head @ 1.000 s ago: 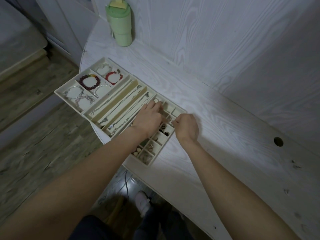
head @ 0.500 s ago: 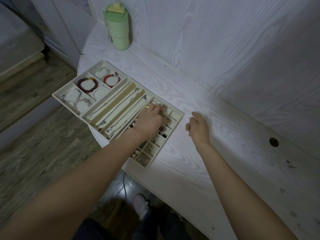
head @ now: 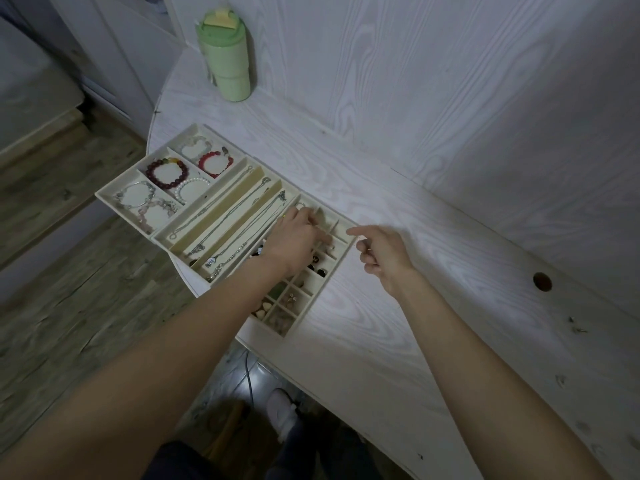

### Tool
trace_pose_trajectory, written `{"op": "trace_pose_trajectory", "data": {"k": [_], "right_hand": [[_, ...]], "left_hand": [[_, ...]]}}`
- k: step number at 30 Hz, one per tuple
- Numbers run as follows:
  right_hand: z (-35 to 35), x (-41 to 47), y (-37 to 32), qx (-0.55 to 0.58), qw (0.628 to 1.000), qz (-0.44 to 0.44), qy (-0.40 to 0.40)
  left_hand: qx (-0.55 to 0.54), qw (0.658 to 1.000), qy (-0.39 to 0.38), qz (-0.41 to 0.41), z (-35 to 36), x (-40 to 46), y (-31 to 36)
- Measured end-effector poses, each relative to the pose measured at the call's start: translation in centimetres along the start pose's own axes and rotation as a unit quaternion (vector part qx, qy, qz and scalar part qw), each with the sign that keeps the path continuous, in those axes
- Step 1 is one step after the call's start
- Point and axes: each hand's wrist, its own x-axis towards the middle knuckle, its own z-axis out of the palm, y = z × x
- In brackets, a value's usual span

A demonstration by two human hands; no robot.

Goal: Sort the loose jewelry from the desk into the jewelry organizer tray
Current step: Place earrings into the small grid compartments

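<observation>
The cream jewelry organizer tray (head: 104,197) lies at the desk's left end, partly over the edge. Beaded bracelets (head: 167,173) fill its square sections, chain necklaces (head: 239,216) lie in the long slots, and small pieces (head: 294,299) sit in the little compartments. My left hand (head: 294,237) rests over the little compartments with its fingers bent down into them; the fingertips are hidden. My right hand (head: 382,252) hovers just right of the tray's corner, index finger stretched toward the tray, the other fingers loosely curled with nothing visible in them.
A green lidded tumbler (head: 227,57) stands at the back left against the wall panel. A round cable hole (head: 542,281) is in the white wooden desk (head: 450,306) at the right. The desk's front edge runs diagonally; floor and my shoes show below it.
My right hand drew back from the tray's small compartments to the right and opened, then its index finger came back toward the tray corner. My left hand has stayed on the small compartments.
</observation>
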Motion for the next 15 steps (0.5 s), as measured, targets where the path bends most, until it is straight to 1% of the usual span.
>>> {"op": "trace_pose_trajectory", "data": {"k": [1,2,3,4,6,8,10,15], "right_hand": [[0.2,0.3,0.0,-0.107,0.993,-0.038,0.008],[0.4,0.6,0.1,-0.215,0.973,-0.082,0.013],[0.6,0.9,0.2,-0.307,0.944,-0.118,0.016],[0.8,1.1,0.2,-0.374,0.917,-0.137,0.016],[1.3,1.2,0.2,-0.464,0.874,-0.145,0.021],[2.0,1.4,0.3,-0.523,0.836,-0.161,0.032],[2.5,1.6,0.4,-0.552,0.812,-0.185,0.038],[3.2,2.2,0.7,-0.579,0.790,-0.200,0.026]], "left_hand": [[0.007,1.000,0.001,0.003,0.0,0.0,-0.2],[0.014,1.000,0.003,0.008,0.0,-0.1,-0.3],[0.021,1.000,0.003,0.013,0.0,-0.1,-0.4],[0.030,0.999,0.004,0.019,0.0,-0.1,-0.5],[0.051,0.998,0.005,0.033,0.2,-0.1,-0.6],[0.073,0.997,0.005,0.039,0.3,0.0,-0.8],[0.094,0.995,0.005,0.042,0.4,0.1,-0.8],[0.141,0.989,0.009,0.050,0.4,0.2,-0.8]]}}
